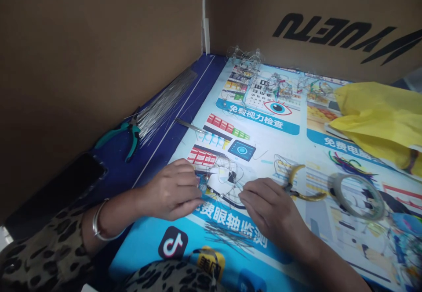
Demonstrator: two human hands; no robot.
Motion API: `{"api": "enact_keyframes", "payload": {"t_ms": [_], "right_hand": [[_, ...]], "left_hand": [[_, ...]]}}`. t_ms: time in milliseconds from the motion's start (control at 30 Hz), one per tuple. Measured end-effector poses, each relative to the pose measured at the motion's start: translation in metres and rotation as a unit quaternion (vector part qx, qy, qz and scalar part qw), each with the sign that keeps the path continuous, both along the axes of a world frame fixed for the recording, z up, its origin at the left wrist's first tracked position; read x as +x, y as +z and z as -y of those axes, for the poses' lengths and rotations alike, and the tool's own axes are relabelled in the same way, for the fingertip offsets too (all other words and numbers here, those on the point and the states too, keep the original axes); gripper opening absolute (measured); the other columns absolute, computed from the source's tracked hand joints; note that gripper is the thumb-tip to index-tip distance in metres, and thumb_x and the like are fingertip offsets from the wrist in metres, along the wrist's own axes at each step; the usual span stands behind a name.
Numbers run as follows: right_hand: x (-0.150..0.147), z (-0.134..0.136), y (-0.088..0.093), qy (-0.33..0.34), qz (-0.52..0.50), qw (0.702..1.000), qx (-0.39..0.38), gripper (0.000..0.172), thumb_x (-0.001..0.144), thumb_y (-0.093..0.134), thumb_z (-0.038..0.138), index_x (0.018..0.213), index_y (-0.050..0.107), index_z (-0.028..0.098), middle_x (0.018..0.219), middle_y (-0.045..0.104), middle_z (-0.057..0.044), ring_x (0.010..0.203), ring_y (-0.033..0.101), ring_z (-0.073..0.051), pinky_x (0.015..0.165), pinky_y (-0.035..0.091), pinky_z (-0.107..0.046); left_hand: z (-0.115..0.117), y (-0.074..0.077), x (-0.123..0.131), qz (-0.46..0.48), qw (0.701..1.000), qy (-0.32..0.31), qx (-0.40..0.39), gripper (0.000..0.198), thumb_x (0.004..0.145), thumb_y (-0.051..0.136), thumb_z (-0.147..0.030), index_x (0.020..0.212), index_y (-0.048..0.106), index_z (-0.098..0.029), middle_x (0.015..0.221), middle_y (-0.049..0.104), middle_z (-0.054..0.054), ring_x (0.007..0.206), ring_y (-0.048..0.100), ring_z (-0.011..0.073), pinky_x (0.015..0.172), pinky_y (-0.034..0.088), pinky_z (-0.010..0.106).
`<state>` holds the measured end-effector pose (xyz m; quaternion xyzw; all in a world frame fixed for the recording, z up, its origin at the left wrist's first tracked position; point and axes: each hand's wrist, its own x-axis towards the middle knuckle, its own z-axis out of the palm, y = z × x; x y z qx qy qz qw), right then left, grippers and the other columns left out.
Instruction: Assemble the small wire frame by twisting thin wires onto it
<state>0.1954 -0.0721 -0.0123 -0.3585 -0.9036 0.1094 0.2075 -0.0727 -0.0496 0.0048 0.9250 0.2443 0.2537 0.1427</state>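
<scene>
A see-through piece of thin bent wire (227, 175), looped and dotted with small beads, spans the gap between my two hands just above the printed sheet. My left hand (173, 191), with a silver bangle on its wrist, has its fingers curled closed on the left edge of the wire piece. The fingers of my right hand (268, 202) are pinched together at the right edge; their tips are partly hidden. Short dark wires (227, 235) lie in a loose bunch below, nearer to me. Beside my right hand rest yellow-handled pliers (301, 189).
Teal-handled pliers (123, 136), a bundle of straight wires (168, 101) and a black phone (59, 195) lie left. Tweezers (191, 126) lie farther back. Tape (359, 197), coloured strips (352, 164) and yellow sheeting (379, 116) are right. Wire tangles (247, 61) sit by the cardboard wall (313, 2).
</scene>
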Motion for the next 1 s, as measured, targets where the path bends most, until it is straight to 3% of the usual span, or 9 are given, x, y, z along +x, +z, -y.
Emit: {"api": "enact_keyframes", "payload": {"t_ms": [133, 333, 1000], "right_hand": [[0.001, 0.0, 0.0, 0.003, -0.002, 1.0, 0.001, 0.017, 0.083, 0.047, 0.01, 0.088, 0.062, 0.018, 0.087, 0.064, -0.006, 0.084, 0.055, -0.019, 0.075, 0.045, -0.035], [0.001, 0.0, 0.002, 0.005, -0.004, 1.0, 0.004, 0.017, 0.084, 0.047, 0.009, 0.086, 0.062, 0.016, 0.087, 0.063, -0.007, 0.083, 0.054, -0.019, 0.074, 0.044, -0.034], [0.001, 0.0, 0.001, 0.007, -0.003, 1.0, 0.006, 0.017, 0.083, 0.048, 0.011, 0.085, 0.063, 0.018, 0.085, 0.065, -0.005, 0.083, 0.057, -0.017, 0.078, 0.046, -0.035]], "left_hand": [[-0.001, -0.002, -0.002, 0.032, 0.998, 0.056, -0.018, 0.007, 0.08, 0.055, -0.018, 0.075, 0.061, -0.018, 0.067, 0.061, 0.002, 0.065, 0.052, 0.0141, 0.067, 0.041, 0.033], [-0.004, -0.01, -0.003, 0.021, 0.987, 0.145, -0.068, 0.01, 0.079, 0.055, -0.014, 0.086, 0.062, -0.017, 0.079, 0.063, 0.004, 0.076, 0.054, 0.0157, 0.072, 0.04, 0.032], [-0.007, -0.016, -0.002, -0.007, 0.986, 0.148, -0.075, 0.014, 0.081, 0.053, -0.012, 0.088, 0.064, -0.018, 0.082, 0.062, 0.003, 0.08, 0.053, 0.0153, 0.073, 0.039, 0.031]]}}
